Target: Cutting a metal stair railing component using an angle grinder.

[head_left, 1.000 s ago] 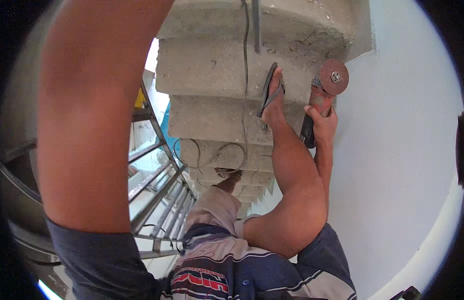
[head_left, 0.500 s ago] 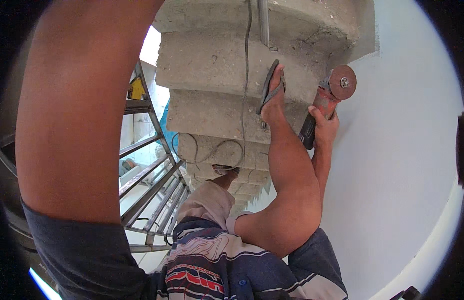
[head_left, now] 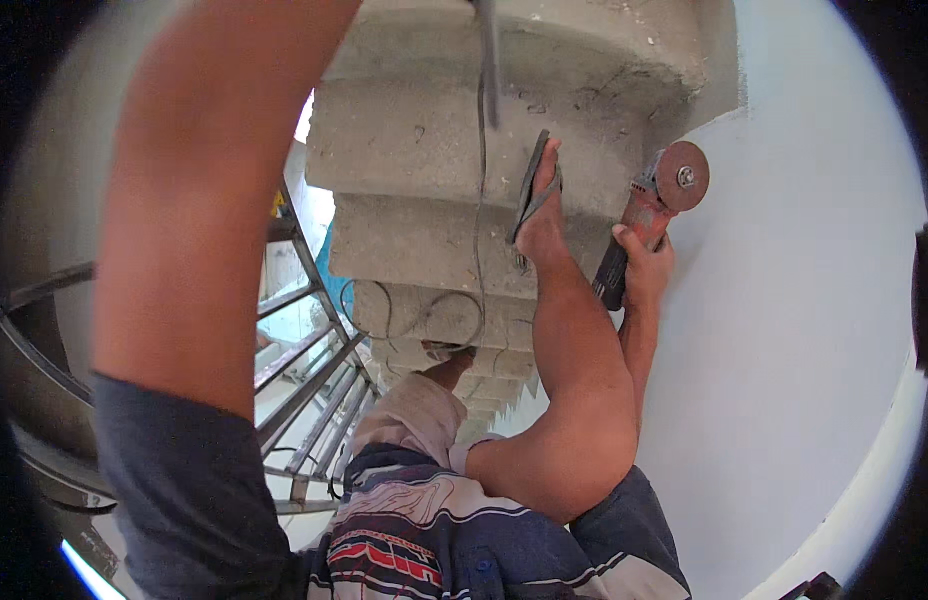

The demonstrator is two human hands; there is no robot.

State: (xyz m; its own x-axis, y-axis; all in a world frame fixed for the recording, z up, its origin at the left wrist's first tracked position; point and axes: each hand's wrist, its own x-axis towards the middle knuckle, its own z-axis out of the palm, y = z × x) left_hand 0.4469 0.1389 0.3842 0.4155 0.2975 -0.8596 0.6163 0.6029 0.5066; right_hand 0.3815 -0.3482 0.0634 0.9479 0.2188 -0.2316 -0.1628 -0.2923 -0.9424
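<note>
The right hand [head_left: 647, 270] grasps the grinder [head_left: 644, 217] by its body, thumb [head_left: 626, 237] along the left side, the other fingers wrapped around the right. The grinder's long axis runs from near left to far right: the dark handle end points back toward the right knee [head_left: 609, 430], and the disc [head_left: 682, 176] sits beyond the knuckles, at the far end, its flat face turned up toward the viewer. The whole tool is just beside the wall [head_left: 784, 300], to the right of the foot in its flip-flop [head_left: 530, 190]

The key relation is between disc and bar [head_left: 491, 75]. The bar, slim and metal, comes in from the far edge and lies to the left of the disc and farther off, well apart from it; its long axis runs near to far, with the free end pointing near. The right hand is the nearer of the two in view to that free end

The left arm [head_left: 194, 240] reaches far past the edge of view, so the left hand is out of sight; whether its fingers are clenched, released or on the bar, I cannot tell. A cable [head_left: 481, 165] trails over the steps [head_left: 414, 135], near the bar, and a metal frame [head_left: 304, 405] stands at left
</note>
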